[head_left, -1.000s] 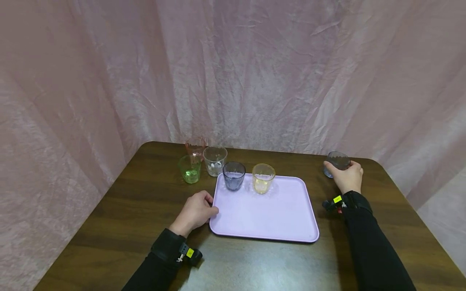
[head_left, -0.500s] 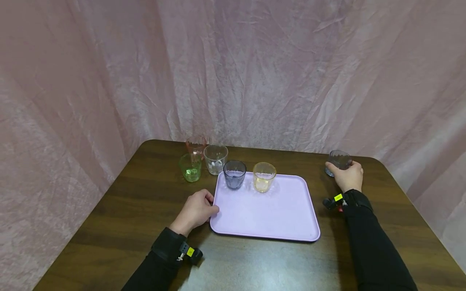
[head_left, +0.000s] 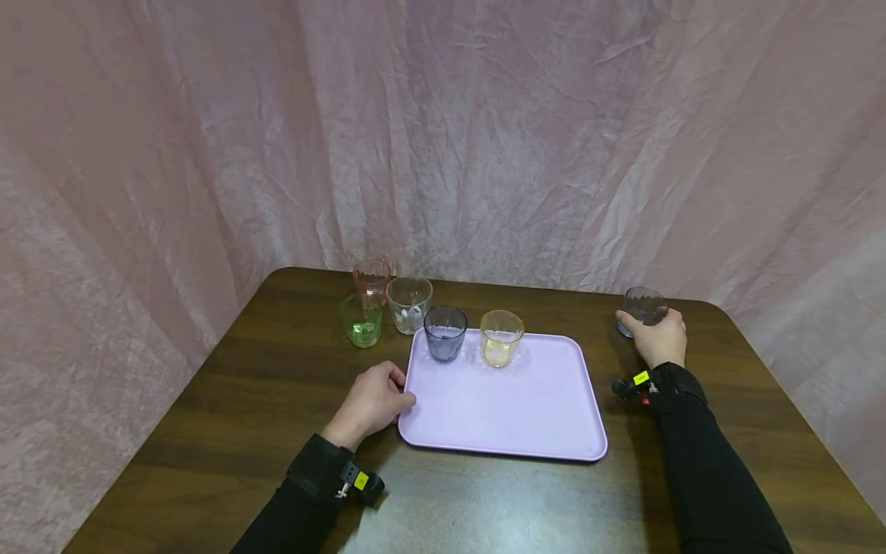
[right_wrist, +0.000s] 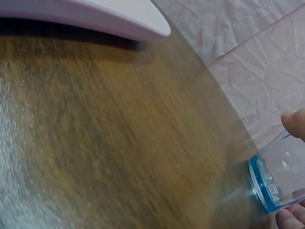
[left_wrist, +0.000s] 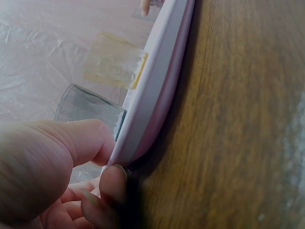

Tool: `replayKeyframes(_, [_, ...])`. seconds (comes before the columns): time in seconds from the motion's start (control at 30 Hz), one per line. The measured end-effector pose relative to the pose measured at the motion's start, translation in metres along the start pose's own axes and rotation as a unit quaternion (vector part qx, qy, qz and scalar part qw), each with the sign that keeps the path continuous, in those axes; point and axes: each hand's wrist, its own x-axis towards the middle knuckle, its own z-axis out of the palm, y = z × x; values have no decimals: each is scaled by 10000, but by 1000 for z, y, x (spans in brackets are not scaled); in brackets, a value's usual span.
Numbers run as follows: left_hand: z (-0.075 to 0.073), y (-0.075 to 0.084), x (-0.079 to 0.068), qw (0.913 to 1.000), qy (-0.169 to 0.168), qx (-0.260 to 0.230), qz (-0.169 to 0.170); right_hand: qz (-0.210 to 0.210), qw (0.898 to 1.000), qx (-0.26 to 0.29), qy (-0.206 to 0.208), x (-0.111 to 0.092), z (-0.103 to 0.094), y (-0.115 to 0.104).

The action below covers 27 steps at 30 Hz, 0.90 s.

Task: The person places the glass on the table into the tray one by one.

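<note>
My left hand pinches the left edge of a lilac tray. In the left wrist view the thumb lies over the tray's rim and a fingertip sits below it. On the tray's far left part stand a grey-blue glass and a yellow glass, both upright. At the back right of the table, my right hand holds a pale blue glass by its sides. The right wrist view shows that glass's blue base close to the tabletop, with thumb and fingers on opposite sides.
Left of the tray's far corner stand a green glass, a clear glass and a pink glass, close together. They are on a dark wooden table. A pink curtain hangs behind its far edge.
</note>
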Motion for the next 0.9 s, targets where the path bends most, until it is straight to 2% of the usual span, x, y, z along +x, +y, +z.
replayKeyframes(0.27, [2, 2, -2, 10000, -42, -3, -33, 8, 10000, 21, 46, 0, 1, 4])
replayKeyframes(0.9, [-1, 1, -1, 10000, 28, 36, -28, -311, 9993, -60, 184, -2, -11, -1])
